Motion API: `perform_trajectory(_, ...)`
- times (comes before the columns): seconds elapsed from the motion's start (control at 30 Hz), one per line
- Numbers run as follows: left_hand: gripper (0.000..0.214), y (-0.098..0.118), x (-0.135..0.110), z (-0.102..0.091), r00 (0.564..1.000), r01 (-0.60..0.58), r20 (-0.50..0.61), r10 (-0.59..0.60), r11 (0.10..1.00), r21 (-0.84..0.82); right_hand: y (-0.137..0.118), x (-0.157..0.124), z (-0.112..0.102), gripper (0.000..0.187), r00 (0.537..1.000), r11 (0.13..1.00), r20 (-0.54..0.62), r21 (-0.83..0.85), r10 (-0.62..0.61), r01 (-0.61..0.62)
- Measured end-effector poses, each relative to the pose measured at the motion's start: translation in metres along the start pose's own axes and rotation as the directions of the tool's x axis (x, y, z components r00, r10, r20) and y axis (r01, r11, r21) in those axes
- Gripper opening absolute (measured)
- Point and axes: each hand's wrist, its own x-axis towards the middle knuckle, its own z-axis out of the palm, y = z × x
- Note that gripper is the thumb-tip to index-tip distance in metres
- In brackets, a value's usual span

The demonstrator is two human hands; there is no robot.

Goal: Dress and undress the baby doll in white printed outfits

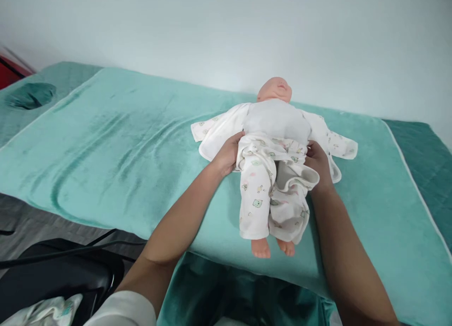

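A baby doll (274, 89) lies on its back on the bed, head toward the wall and bare feet toward me. A white printed jacket (226, 128) with long sleeves spreads out to both sides of its body, around a plain pale top. White printed baby pants (254, 203) cover its legs, one leg smooth, the other bunched and folded. My left hand (229, 154) is closed on the waist of the pants at the left side. On the opposite side my right hand (318, 163) grips the same waistband, its fingertips partly hidden by the cloth.
The doll rests on a green padded bed (141, 142) with a face hole (31, 96) at the far left. A white wall (197, 34) runs along the back. Below left stands a black chair (60, 274) with a crumpled white cloth (52, 312) on it.
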Motion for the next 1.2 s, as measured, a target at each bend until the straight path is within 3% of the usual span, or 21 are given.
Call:
perform_trajectory(0.1,0.029,-0.001,0.002,-0.002,0.999,-0.011,0.042,0.011,1.000,0.006,-0.002,0.000,0.000,0.041,0.999,0.999,0.052,0.050,0.000,-0.002)
perform_trajectory(0.2,0.025,0.000,0.002,-0.007,0.993,-0.115,0.053,0.107,0.978,0.176,-0.005,-0.003,-0.001,0.037,0.996,0.999,0.090,0.042,0.023,-0.027)
perform_trajectory(0.3,0.017,0.003,-0.001,-0.012,0.964,-0.258,0.065,0.257,0.853,0.453,-0.005,-0.006,-0.002,0.031,0.996,1.000,0.087,-0.020,-0.011,0.013)
perform_trajectory(0.43,0.021,0.001,-0.003,-0.019,0.917,-0.309,0.041,0.397,0.642,0.702,0.003,-0.005,-0.004,0.025,0.994,0.975,0.015,-0.193,-0.106,0.107)
perform_trajectory(0.53,0.027,-0.003,-0.003,-0.021,0.838,-0.373,0.015,0.546,0.551,0.746,0.004,-0.006,-0.007,0.025,0.977,0.954,-0.120,-0.265,-0.177,0.141)
perform_trajectory(0.6,0.025,-0.003,-0.004,-0.021,0.766,-0.469,0.077,0.638,0.473,0.745,0.002,-0.009,-0.009,0.021,0.955,0.934,-0.145,-0.291,-0.259,0.209)
perform_trajectory(0.7,0.021,-0.001,-0.007,-0.021,0.681,-0.574,0.221,0.698,0.320,0.754,-0.005,-0.013,-0.012,0.018,0.946,0.907,-0.011,-0.286,-0.325,0.309)
perform_trajectory(0.77,0.021,0.002,-0.008,-0.022,0.664,-0.595,0.264,0.700,0.280,0.753,-0.008,-0.014,-0.015,0.021,0.932,0.891,0.111,-0.272,-0.345,0.363)
perform_trajectory(0.87,0.022,0.004,-0.006,-0.023,0.703,-0.592,0.251,0.665,0.351,0.726,-0.011,-0.012,-0.019,0.022,0.888,0.844,0.264,-0.295,-0.378,0.447)
perform_trajectory(1.07,0.025,0.004,0.002,-0.024,0.887,-0.395,0.060,0.458,0.686,0.611,-0.016,-0.006,-0.023,0.021,0.822,0.686,0.411,-0.464,-0.394,0.560)
perform_trajectory(1.2,0.022,0.008,0.004,-0.024,0.933,-0.313,0.024,0.358,0.779,0.543,-0.021,-0.002,-0.018,0.018,0.728,0.573,0.506,-0.456,-0.462,0.681)
